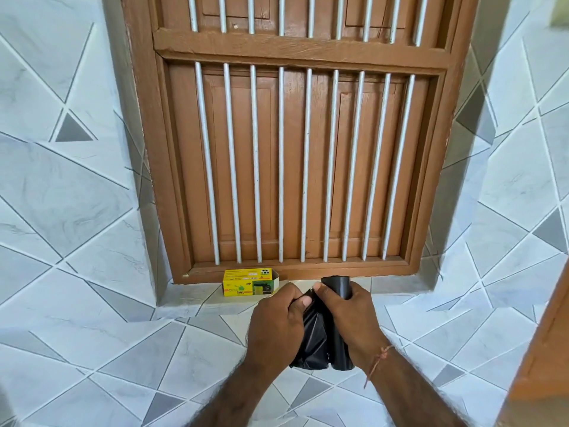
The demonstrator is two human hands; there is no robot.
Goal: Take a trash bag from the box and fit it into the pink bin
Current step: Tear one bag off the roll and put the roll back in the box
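A yellow bin-bag box [250, 285] lies on its side on the tiled sill, its right end open. In front of it I hold a black roll of trash bags [337, 286]. My right hand [348, 318] is shut around the roll. My left hand [277, 322] pinches the loose black bag [314, 340] that hangs from the roll between both hands. The pink bin is out of view.
A brown wooden window frame [295, 50] with several white vertical bars stands right behind the sill. Grey and white tiled walls surround it. A wooden edge [542, 349] shows at the lower right.
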